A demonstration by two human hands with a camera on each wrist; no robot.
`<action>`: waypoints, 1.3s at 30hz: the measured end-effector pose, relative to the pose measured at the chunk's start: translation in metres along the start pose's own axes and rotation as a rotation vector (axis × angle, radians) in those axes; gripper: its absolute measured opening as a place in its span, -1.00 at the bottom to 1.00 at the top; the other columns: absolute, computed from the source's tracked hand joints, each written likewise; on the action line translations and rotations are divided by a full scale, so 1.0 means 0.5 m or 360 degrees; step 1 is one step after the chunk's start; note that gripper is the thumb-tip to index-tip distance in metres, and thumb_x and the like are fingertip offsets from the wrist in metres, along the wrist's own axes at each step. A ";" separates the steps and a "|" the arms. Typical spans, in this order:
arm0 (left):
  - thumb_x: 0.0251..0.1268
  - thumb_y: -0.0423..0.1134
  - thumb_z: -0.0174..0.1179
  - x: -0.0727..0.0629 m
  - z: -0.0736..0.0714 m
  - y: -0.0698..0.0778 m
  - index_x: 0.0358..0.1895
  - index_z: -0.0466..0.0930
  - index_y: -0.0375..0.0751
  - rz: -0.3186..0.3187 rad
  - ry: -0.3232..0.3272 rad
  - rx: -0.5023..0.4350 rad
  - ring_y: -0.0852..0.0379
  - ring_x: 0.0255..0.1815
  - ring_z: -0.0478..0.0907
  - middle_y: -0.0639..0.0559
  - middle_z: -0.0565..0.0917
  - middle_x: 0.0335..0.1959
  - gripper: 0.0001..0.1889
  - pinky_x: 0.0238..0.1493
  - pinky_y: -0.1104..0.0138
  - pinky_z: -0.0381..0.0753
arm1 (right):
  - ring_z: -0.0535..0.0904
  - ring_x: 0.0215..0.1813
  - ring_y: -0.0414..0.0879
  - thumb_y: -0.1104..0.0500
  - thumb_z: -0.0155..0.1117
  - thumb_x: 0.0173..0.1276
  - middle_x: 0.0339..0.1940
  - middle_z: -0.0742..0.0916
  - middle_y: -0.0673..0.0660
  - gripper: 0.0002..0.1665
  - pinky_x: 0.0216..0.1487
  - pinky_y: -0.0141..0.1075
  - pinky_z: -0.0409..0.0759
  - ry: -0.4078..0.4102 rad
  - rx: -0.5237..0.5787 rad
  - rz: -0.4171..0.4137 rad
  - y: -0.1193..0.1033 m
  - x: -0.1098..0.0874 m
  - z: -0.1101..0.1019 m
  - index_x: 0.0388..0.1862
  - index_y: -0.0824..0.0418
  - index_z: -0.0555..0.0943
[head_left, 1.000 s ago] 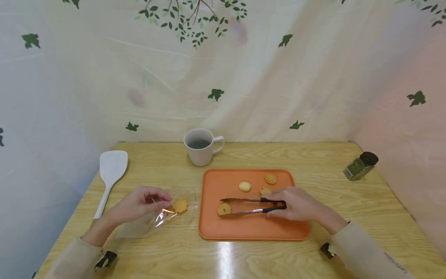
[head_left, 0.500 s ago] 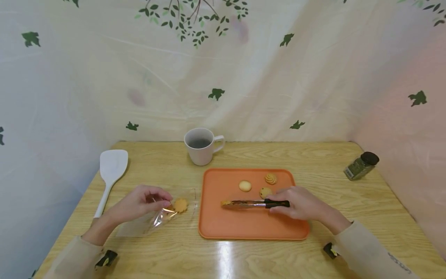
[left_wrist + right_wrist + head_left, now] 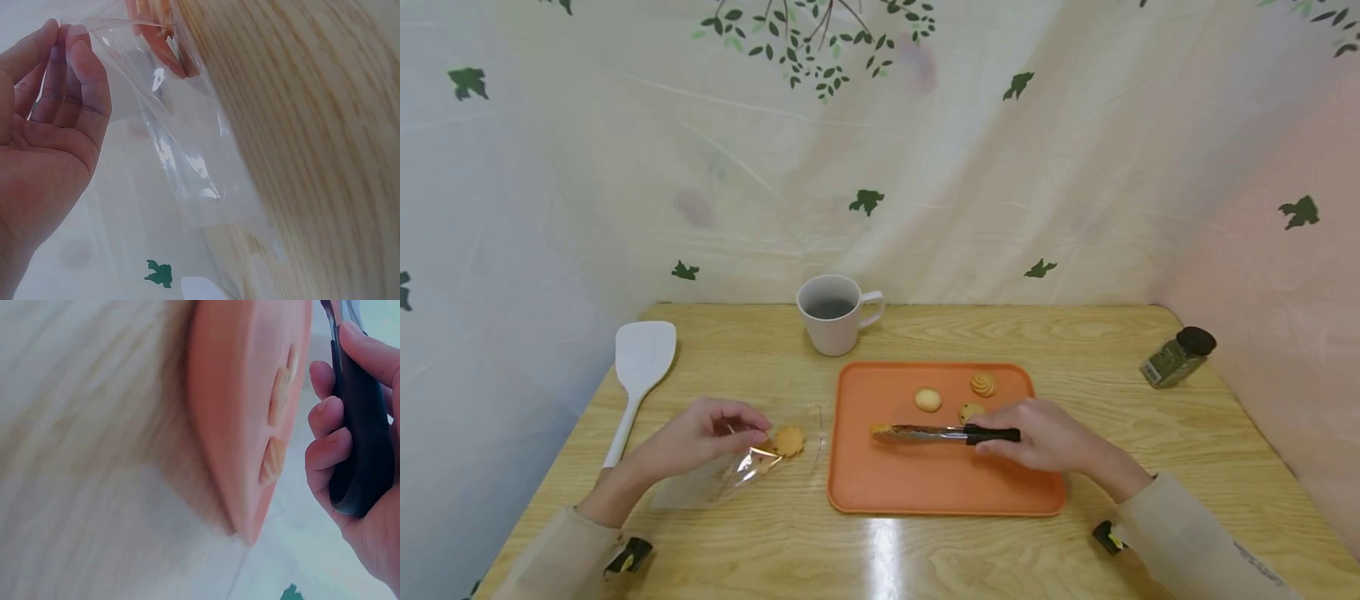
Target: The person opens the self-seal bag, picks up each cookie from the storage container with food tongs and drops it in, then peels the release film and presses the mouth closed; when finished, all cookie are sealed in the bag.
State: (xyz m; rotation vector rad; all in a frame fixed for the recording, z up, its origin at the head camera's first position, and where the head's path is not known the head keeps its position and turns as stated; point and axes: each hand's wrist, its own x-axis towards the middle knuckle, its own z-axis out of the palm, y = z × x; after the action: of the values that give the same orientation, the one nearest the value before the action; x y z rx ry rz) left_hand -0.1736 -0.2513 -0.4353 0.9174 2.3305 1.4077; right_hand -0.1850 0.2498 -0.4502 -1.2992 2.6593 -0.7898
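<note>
My left hand pinches the edge of a clear plastic bag between thumb and fingers. A flower-shaped cookie shows through the plastic, just right of the fingertips. Over the orange tray, my right hand grips metal tongs by their black handle. The tongs are turned on edge, arms stacked one above the other, with a round cookie caught at the tips and mostly hidden. Behind them lie an oval cookie, a swirled cookie and a speckled cookie partly covered by the hand.
A grey mug with dark inside stands behind the tray. At the left lies a white spatula, its handle running under the left forearm. A small black-lidded jar leans at the right. Patterned fabric closes off the back and sides.
The tongs lay flat with arms spread on both sides of the round cookie; they have since rolled on edge, closed on it and tipped it. My left hand and the bag stay put.
</note>
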 end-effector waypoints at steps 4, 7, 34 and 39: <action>0.44 -0.40 0.24 0.000 0.000 0.000 -0.04 0.69 -0.37 0.0019 0.0013 0.0017 0.16 -0.30 0.67 -0.21 0.74 -0.24 -0.86 -0.35 0.32 0.68 | 0.10 -0.65 -0.46 -0.08 0.32 0.47 -0.05 0.80 0.09 -0.49 -0.62 -0.49 0.14 -0.0004 0.0013 0.0002 -0.015 0.025 0.002 0.19 0.26 0.69; 0.43 -0.40 0.25 0.000 0.001 0.000 -0.05 0.69 -0.37 0.0038 0.0014 0.0024 0.14 -0.30 0.67 -0.20 0.74 -0.24 -0.86 -0.34 0.32 0.68 | 0.09 -0.66 -0.47 -0.10 0.32 0.46 -0.21 0.82 -0.04 -0.50 -0.62 -0.49 0.12 -0.0008 0.0015 -0.0011 -0.029 0.050 0.008 0.18 0.21 0.70; 0.43 -0.40 0.26 0.013 0.002 0.009 -0.03 0.72 -0.23 0.0092 0.0005 0.0083 0.14 -0.41 0.64 -0.12 0.74 -0.33 -0.85 -0.45 0.31 0.64 | 0.10 -0.75 -0.36 -0.12 0.35 0.44 -0.66 0.58 -0.23 -0.60 -0.65 -0.42 0.06 -0.0166 -0.0052 0.0007 -0.144 0.261 0.087 0.15 -0.02 0.74; 0.44 -0.40 0.24 0.012 0.000 0.016 -0.03 0.71 -0.26 0.0076 -0.0009 0.0064 0.12 -0.44 0.64 -0.16 0.72 -0.36 -0.86 -0.48 0.24 0.67 | 0.26 -0.69 -0.36 -0.06 0.36 0.45 -0.51 0.65 -0.22 -0.75 -0.60 -0.45 0.18 -0.0167 0.0051 -0.0042 -0.156 0.288 0.100 -0.04 0.00 0.78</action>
State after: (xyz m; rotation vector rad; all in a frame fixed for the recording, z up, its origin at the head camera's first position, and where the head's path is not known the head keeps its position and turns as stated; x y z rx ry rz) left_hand -0.1754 -0.2448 -0.4279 0.9932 2.3557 1.3789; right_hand -0.2069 0.0809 -0.4343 -1.3317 2.5432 -0.7424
